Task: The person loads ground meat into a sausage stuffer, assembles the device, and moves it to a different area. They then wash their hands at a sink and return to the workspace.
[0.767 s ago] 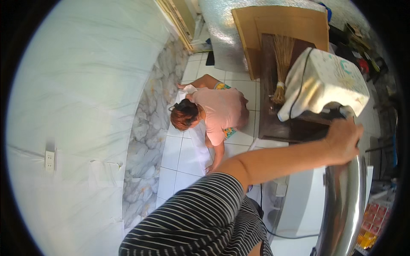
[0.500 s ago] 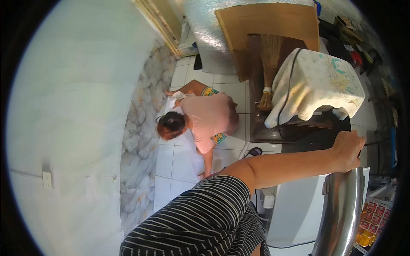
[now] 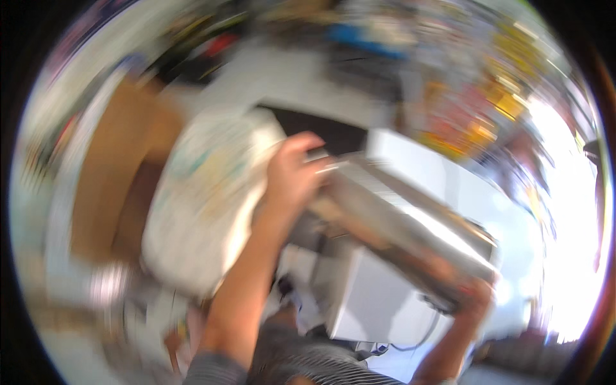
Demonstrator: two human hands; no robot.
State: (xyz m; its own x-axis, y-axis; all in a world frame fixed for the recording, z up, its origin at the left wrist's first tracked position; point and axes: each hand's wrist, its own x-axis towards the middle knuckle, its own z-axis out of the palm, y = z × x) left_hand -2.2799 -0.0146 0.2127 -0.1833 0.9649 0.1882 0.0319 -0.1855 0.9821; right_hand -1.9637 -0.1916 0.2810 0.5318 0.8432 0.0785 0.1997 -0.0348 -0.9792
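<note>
A long, shiny metal case [image 3: 410,221] with a rounded body slants over a white box-like surface. Fingers of my left hand [image 3: 296,168] are curled at its far-left end. At the near-right end, my right hand [image 3: 473,296] is closed on the case, its fingers partly smeared by motion. Both arms reach forward from the lower edge, the left one in a dark sleeve. Blur hides the finer detail of both grips.
The white box-like unit [image 3: 378,295] stands under the case. To the left is a cloth-covered object [image 3: 199,192], with brown cardboard [image 3: 106,173] behind it. Yellow and red packages [image 3: 468,115] blur at the far right. Part of another person [image 3: 183,333] shows low on the left.
The view has swung to the right, so the wall has left it and the crouching person is now mostly hidden at the lower left. My right hand has come into view on the metal case.
</note>
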